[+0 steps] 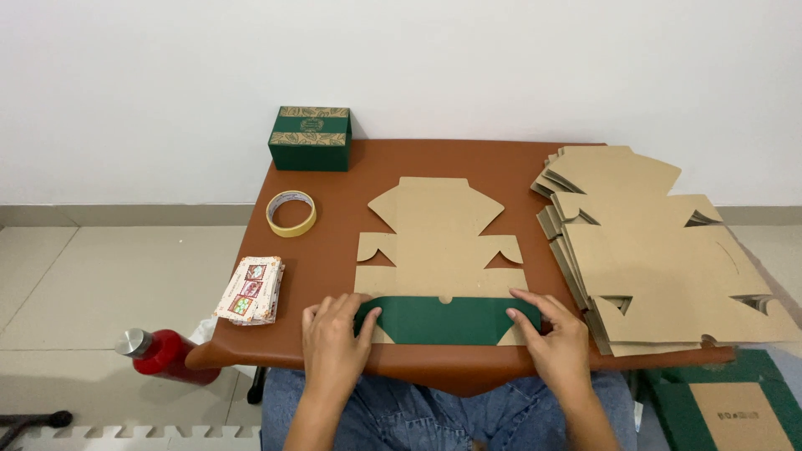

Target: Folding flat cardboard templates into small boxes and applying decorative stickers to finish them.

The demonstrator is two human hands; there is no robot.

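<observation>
A flat die-cut cardboard box blank (439, 242) lies brown side up in the middle of the brown table (334, 259). Its near flap (443, 320) is folded over, showing its dark green side. My left hand (334, 342) presses the flap's left end with fingers spread. My right hand (551, 338) presses the flap's right end the same way. Neither hand grips anything; both rest flat on the green flap near the table's front edge.
A stack of several more flat blanks (660, 259) lies at the right. A finished green box (311, 138) stands at the back left, a tape roll (291, 213) in front of it, a pile of printed cards (251, 290) at the left edge. A red bottle (167, 355) lies on the floor.
</observation>
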